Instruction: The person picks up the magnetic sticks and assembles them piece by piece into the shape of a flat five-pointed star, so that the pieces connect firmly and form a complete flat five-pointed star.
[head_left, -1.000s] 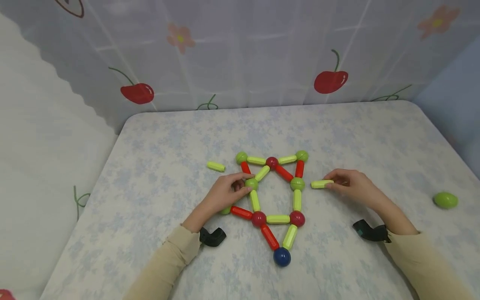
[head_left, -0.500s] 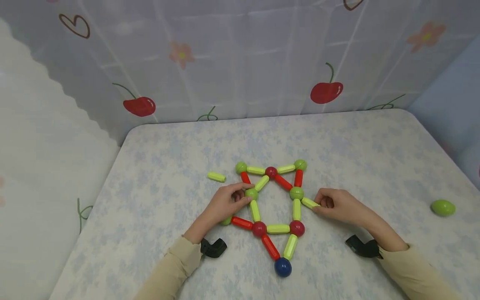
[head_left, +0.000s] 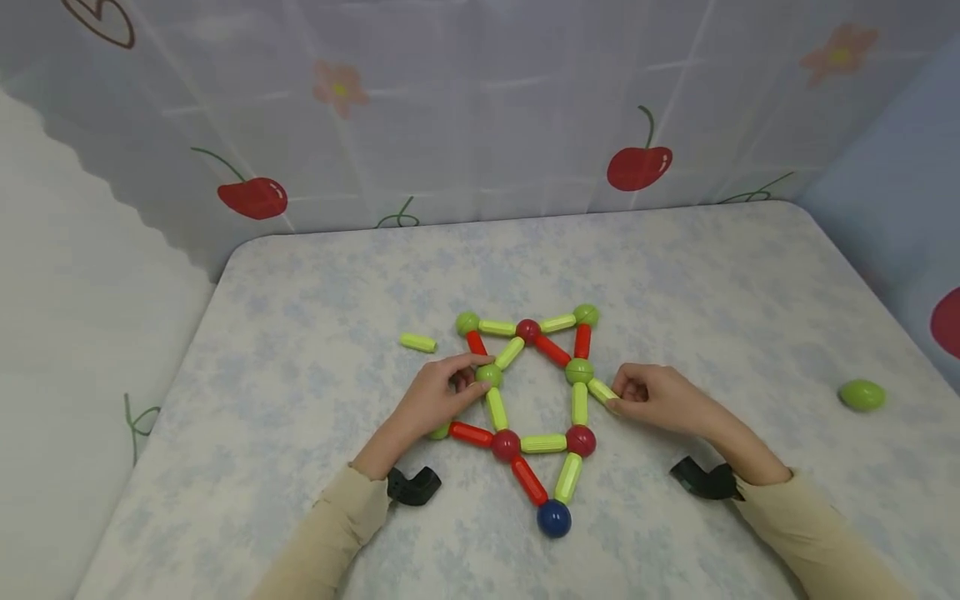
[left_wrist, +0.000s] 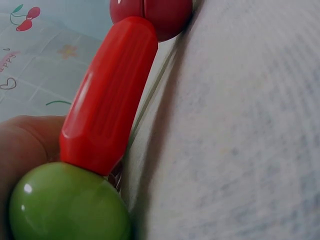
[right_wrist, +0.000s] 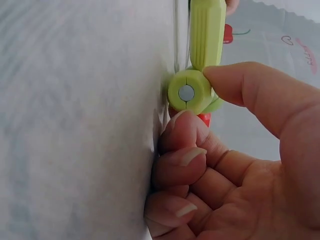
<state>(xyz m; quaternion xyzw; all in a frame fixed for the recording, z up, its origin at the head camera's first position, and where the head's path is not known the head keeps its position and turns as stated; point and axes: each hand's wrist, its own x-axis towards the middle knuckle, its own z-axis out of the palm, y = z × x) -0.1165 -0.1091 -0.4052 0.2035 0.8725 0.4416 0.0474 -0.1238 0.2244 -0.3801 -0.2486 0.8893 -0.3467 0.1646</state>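
Observation:
A star-like frame of magnetic rods and balls lies flat on the table. My left hand [head_left: 438, 396] holds the green ball [head_left: 489, 376] at its left between thumb and fingers. My right hand [head_left: 663, 398] pinches a yellow-green magnetic rod [head_left: 603, 392]; its far end meets the right green ball [head_left: 580, 371]. In the right wrist view, the rod's near end [right_wrist: 186, 93] shows a silver magnet between thumb and index finger. The left wrist view shows a red rod [left_wrist: 110, 95] joining a green ball [left_wrist: 70, 205] and a dark red ball [left_wrist: 155, 15].
A loose yellow-green rod [head_left: 418, 342] lies left of the frame. Far right is a green egg-shaped piece [head_left: 862, 395]. A blue ball [head_left: 554, 518] forms the frame's near tip. A printed curtain [head_left: 465, 108] hangs behind the table [head_left: 712, 283].
My right hand has brought its rod left and angled it, so its end now meets the right green ball. The left hand stays on its ball. The head view has shifted slightly.

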